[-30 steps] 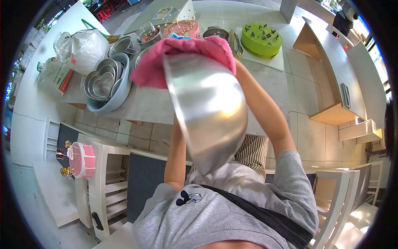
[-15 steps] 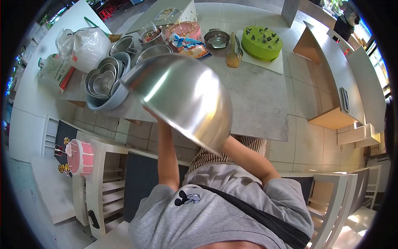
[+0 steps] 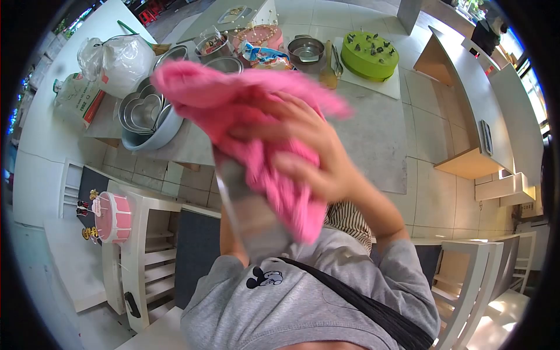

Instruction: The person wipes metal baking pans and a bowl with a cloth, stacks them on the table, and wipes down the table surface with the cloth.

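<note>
A pink cloth [image 3: 233,87], blurred by motion, lies spread over the large steel mixing bowl [image 3: 248,204]. My right hand [image 3: 303,146] presses on the cloth from above, its fingers bent into the folds and smeared. Below the cloth only a strip of the bowl's shiny surface shows, held in the air in front of my body. My left forearm reaches up behind the bowl and supports it; the left hand itself is hidden there.
On the grey table [image 3: 373,134] stand a blue-grey basin [image 3: 157,137] with heart-shaped tins [image 3: 143,111], a steel pan [image 3: 305,49] and a green cake [image 3: 370,55] on a white board. A white chair [image 3: 140,251] and a pink cake [image 3: 114,217] are at left.
The pink cloth has come into view in my right hand, which has moved from the bowl's lower rim up onto it. The bowl is turned and lower, mostly covered.
</note>
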`<state>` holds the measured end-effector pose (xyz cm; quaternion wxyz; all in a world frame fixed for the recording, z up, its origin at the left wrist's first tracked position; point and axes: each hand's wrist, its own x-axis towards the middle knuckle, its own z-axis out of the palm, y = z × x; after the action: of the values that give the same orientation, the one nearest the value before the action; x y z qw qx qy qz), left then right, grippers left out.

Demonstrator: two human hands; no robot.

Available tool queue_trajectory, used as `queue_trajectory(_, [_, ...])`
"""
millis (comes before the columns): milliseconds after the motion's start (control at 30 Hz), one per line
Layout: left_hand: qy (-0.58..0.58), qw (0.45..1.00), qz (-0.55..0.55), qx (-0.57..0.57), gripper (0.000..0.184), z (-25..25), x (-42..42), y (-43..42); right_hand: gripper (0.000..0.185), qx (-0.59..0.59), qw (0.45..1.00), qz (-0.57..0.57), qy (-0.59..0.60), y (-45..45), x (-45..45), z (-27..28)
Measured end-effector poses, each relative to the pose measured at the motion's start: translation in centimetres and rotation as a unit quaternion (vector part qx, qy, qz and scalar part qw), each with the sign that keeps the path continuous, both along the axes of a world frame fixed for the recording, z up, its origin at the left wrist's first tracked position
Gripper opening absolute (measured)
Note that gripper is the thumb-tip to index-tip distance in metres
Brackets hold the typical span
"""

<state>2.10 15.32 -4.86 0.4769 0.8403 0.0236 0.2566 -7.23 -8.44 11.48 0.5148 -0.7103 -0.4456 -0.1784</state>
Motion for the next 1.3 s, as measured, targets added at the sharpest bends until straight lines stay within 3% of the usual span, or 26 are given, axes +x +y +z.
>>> queue_trajectory(67, [0.0, 1.0, 0.001, -0.003, 0.037, -0.1, 0.0, 0.1, 0.036, 0.055, 0.965, 0.127, 0.221, -0.1, 2.7, 0.9])
queue_trajectory(100, [-0.001, 1.0, 0.003, -0.004, 0.037, -0.2, -0.1, 0.3, 0.037, 0.068, 0.861, 0.24, 0.444, -0.3, 4.7, 1.4])
queue_trajectory(133, [0.0, 1.0, 0.004, -0.004, 0.037, -0.4, -0.3, 0.5, 0.038, 0.077, 0.692, 0.335, 0.635, -0.4, 5.8, 1.7])
queue_trajectory(167, [0.0, 1.0, 0.005, -0.004, 0.037, -0.5, -0.4, 0.7, 0.038, 0.078, 0.69, 0.337, 0.636, 0.0, 5.6, 0.6])
queue_trajectory(233, [-0.013, 1.0, 0.007, -0.008, 0.037, 0.0, 0.3, 0.7, 0.033, 0.115, 0.874, 0.163, 0.443, 1.6, 5.3, -4.8])
queue_trajectory(267, [-0.022, 1.0, 0.008, -0.015, 0.037, 0.3, 0.9, 0.3, 0.031, 0.127, 0.934, 0.07, 0.326, 2.3, 5.3, -7.8])
queue_trajectory(333, [-0.03, 0.999, 0.012, -0.022, 0.037, 0.4, 1.3, -0.2, 0.026, 0.149, 0.979, -0.116, 0.078, 3.4, 4.6, -10.9])
queue_trajectory(367, [-0.029, 0.999, 0.012, -0.021, 0.037, 0.3, 1.2, -0.1, 0.026, 0.151, 0.979, -0.116, 0.08, 3.8, 4.1, -11.0])
queue_trajectory(400, [-0.027, 0.999, 0.012, -0.021, 0.037, 0.2, 1.0, -0.2, 0.026, 0.214, 0.941, -0.072, 0.251, 4.2, 3.5, -10.4])
queue_trajectory(433, [-0.024, 0.999, 0.013, -0.023, 0.037, -0.2, 0.7, -0.3, 0.025, 0.267, 0.87, -0.027, 0.414, 4.3, 2.6, -9.8])
queue_trajectory(467, [-0.021, 0.999, 0.015, -0.027, 0.038, -0.5, 0.4, -0.6, 0.045, 0.225, 0.915, -0.097, 0.319, 4.2, 1.4, -9.2])
queue_trajectory(500, [-0.019, 0.999, 0.016, -0.031, 0.038, -0.8, 0.1, -1.0, 0.042, 0.282, 0.912, -0.077, 0.288, 4.7, 0.0, -9.7])
queue_trajectory(567, [-0.019, 0.999, 0.019, -0.036, 0.038, -1.1, -0.2, -1.3, 0.039, 0.312, 0.898, -0.174, 0.258, 5.9, -1.7, -12.1])
queue_trajectory(633, [-0.023, 0.999, 0.019, -0.036, 0.038, -0.9, 0.0, -1.4, 0.039, 0.229, 0.909, -0.29, 0.19, 6.5, -2.2, -12.3])
queue_trajectory(667, [-0.023, 0.999, 0.018, -0.035, 0.038, -0.9, 0.0, -1.3, 0.04, 0.294, 0.924, -0.202, 0.136, 5.8, -2.0, -11.8])
queue_trajectory(700, [-0.024, 0.999, 0.019, -0.035, 0.038, -0.9, 0.0, -1.2, 0.04, 0.205, 0.954, -0.203, 0.075, 4.6, -2.0, -9.9])
queue_trajectory(767, [-0.025, 0.999, 0.023, -0.038, 0.038, -1.0, -0.2, -1.3, 0.04, 0.039, 0.995, -0.091, 0.015, 2.4, -0.1, -5.6])
queue_trajectory(833, [-0.018, 0.999, 0.028, -0.04, 0.038, -1.6, -0.9, -1.2, 0.042, 0.031, 0.957, 0.17, 0.233, 2.1, 6.4, -5.5])
queue_trajectory(867, [-0.015, 0.998, 0.031, -0.043, 0.038, -1.9, -1.4, -1.2, 0.042, 0.03, 0.955, 0.172, 0.238, 2.0, 6.5, -6.7])
queue_trajectory(1000, [-0.02, 0.998, 0.04, -0.051, 0.038, -2.1, -1.6, -1.5, 0.039, 0.027, 0.965, -0.086, 0.247, 4.9, 3.1, -10.7])
queue_trajectory(1100, [-0.022, 0.997, 0.046, -0.059, 0.038, -2.3, -1.7, -2.0, 0.037, 0.022, 0.93, -0.277, 0.242, 6.4, 1.0, -13.8])
queue_trajectory(1133, [-0.022, 0.997, 0.046, -0.057, 0.038, -2.3, -1.8, -1.9, 0.042, 0.325, 0.909, -0.231, 0.124, 8.2, 0.4, -15.8])
queue_trajectory(1167, [-0.023, 0.997, 0.045, -0.055, 0.038, -2.2, -1.7, -1.9, 0.045, 0.267, 0.951, -0.152, 0.03, 6.3, -1.3, -11.0])
queue_trajectory(1200, [-0.026, 0.997, 0.044, -0.055, 0.038, -2.1, -1.6, -2.0, 0.043, 0.13, 0.969, -0.207, -0.048, 5.0, -1.8, -8.1])
queue_trajectory(1233, [-0.03, 0.997, 0.042, -0.057, 0.038, -1.9, -1.3, -2.2, 0.042, 0.128, 0.982, -0.122, -0.064, 4.8, -1.0, -6.6])
queue_trajectory(1300, [-0.036, 0.996, 0.042, -0.064, 0.038, -1.8, -1.0, -2.8, 0.035, -0.014, 0.999, -0.038, -0.007, 3.9, 0.1, -3.9])
